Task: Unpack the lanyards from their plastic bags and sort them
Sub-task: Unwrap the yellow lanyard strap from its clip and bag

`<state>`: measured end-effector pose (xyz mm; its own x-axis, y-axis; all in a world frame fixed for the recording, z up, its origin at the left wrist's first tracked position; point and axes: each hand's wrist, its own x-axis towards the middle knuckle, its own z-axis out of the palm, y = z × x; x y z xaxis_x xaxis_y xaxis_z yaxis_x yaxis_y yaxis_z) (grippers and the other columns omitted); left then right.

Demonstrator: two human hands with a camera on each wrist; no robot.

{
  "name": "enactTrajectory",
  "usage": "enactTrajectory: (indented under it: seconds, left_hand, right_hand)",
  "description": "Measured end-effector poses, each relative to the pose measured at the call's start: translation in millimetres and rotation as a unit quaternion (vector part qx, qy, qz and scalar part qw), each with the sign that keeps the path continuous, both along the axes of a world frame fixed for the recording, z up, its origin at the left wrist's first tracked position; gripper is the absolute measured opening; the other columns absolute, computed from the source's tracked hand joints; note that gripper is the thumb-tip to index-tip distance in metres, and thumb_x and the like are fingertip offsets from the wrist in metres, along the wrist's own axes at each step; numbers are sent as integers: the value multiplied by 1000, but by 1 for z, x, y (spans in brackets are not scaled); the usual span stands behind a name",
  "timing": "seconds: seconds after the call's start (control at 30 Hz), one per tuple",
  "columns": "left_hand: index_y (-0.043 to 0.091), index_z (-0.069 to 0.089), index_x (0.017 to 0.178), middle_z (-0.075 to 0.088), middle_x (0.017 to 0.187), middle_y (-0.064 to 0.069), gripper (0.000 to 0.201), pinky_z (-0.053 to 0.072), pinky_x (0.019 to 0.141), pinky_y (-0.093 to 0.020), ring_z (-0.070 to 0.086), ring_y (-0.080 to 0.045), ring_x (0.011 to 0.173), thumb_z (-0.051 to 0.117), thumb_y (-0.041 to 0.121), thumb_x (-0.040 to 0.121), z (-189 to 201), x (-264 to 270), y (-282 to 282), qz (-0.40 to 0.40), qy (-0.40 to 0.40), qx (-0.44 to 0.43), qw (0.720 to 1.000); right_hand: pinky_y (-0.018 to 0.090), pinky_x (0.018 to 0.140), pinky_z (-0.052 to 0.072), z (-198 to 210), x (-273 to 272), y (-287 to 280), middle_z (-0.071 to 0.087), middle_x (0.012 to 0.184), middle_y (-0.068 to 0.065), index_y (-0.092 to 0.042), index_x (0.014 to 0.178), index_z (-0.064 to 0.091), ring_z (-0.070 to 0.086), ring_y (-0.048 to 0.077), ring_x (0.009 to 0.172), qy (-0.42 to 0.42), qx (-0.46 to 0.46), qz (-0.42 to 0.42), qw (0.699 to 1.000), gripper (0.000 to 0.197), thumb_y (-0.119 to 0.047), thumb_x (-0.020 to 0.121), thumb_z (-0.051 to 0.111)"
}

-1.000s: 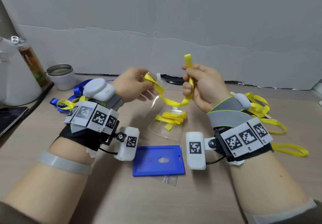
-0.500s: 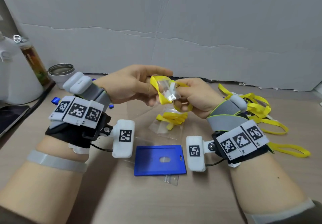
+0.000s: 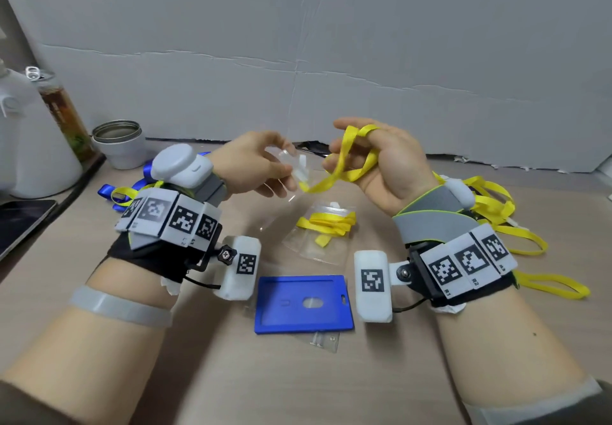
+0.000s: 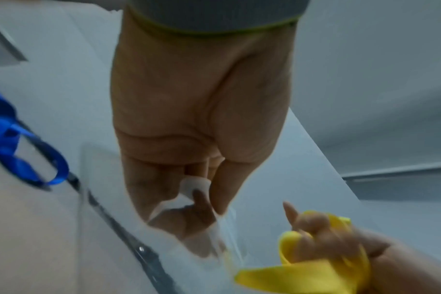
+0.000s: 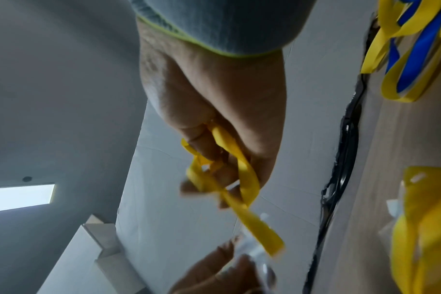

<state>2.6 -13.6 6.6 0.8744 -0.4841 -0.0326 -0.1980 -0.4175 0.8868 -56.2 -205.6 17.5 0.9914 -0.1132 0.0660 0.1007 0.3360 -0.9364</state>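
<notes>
My left hand (image 3: 284, 161) pinches a clear plastic bag (image 3: 295, 163) above the table; the left wrist view shows its white top edge (image 4: 193, 184) between my fingers. My right hand (image 3: 346, 148) is raised beside it, palm towards me, and grips a yellow lanyard (image 3: 351, 156) that loops over my fingers. The strap's lower end hangs down to the bag. In the right wrist view the lanyard (image 5: 229, 179) winds through my curled fingers. Another yellow lanyard in its bag (image 3: 326, 226) lies on the table below my hands.
A blue card holder (image 3: 303, 303) and a small clear packet (image 3: 321, 342) lie near me. Loose yellow lanyards (image 3: 496, 212) are piled at the right, blue and yellow ones (image 3: 114, 193) at the left. A steel cup (image 3: 119, 143), a bottle (image 3: 63, 110) and a tablet (image 3: 20, 222) stand far left.
My hands were together on the bag; now they have parted. The right hand has risen and turned, drawing the yellow lanyard out, while the left keeps the bag.
</notes>
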Motion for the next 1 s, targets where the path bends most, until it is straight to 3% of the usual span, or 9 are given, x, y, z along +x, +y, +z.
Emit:
enactTrajectory:
  seconds: [0.13,0.3,0.4,0.5,0.6,0.7,0.83,0.93,1.0]
  left_hand:
    - [11,52,101,69,68,-6,19,51,57,-32,60,-25,60,51,-7,93,3,2,2,48,12,-136,989]
    - [14,55,77,46,61,-10,13,29,48,-22,35,-19,49,47,11,66,11,0,-3,51,84,-224,970]
    - [18,49,75,35,59,-3,12,16,48,-24,24,-16,51,55,28,73,10,-1,-6,4,99,-183,978]
    - [17,50,75,45,57,-2,27,19,48,-24,32,-18,52,72,32,83,4,-2,-7,-3,58,-141,988]
    - [13,54,81,68,70,-9,22,31,48,-25,41,-18,55,73,24,86,2,-4,-8,-8,11,-111,994]
    - [9,59,94,76,84,-9,20,40,55,-25,52,-15,59,75,16,85,-1,-3,-7,-3,-28,-86,996]
    - [7,67,106,77,84,-3,23,43,56,-17,57,-14,67,75,13,85,-6,0,-8,2,-61,-47,997]
    - [9,71,105,77,85,-3,20,43,55,-13,54,-7,60,74,12,86,-7,1,-9,-9,-86,-32,996]
    - [10,71,105,77,86,-3,17,44,56,-15,54,-6,58,71,11,88,-7,3,-8,-16,-97,-22,995]
  right_hand:
    - [31,53,41,-3,1,-1,45,62,10,4,104,62,25,15,36,18,-39,-7,999,34,4,88,31]
    - [30,49,37,-5,2,2,39,59,6,2,97,65,20,14,37,38,-100,-33,994,27,1,87,40]
    - [29,49,36,-8,4,1,37,60,5,1,94,66,21,15,39,53,-99,-59,992,20,-3,88,47]
    - [29,51,37,-11,7,-3,37,64,5,-2,98,61,23,15,39,81,-108,-93,986,14,-9,87,57]
    - [28,51,36,-14,11,-7,44,70,5,-8,89,55,29,14,41,113,-137,-120,977,8,-15,90,59]
    - [28,55,35,-17,12,-10,51,84,11,-11,83,57,40,18,55,134,-177,-123,967,12,-19,92,58]
    - [30,64,36,-21,12,-13,54,100,8,-11,103,60,46,24,82,151,-278,-145,938,30,-29,79,64]
    - [37,92,46,-20,9,-16,57,124,13,-12,121,61,51,27,117,138,-378,-156,902,48,-29,77,65]
    - [41,102,44,-16,5,-17,59,131,19,0,124,59,52,32,123,137,-420,-144,886,47,-22,83,65]
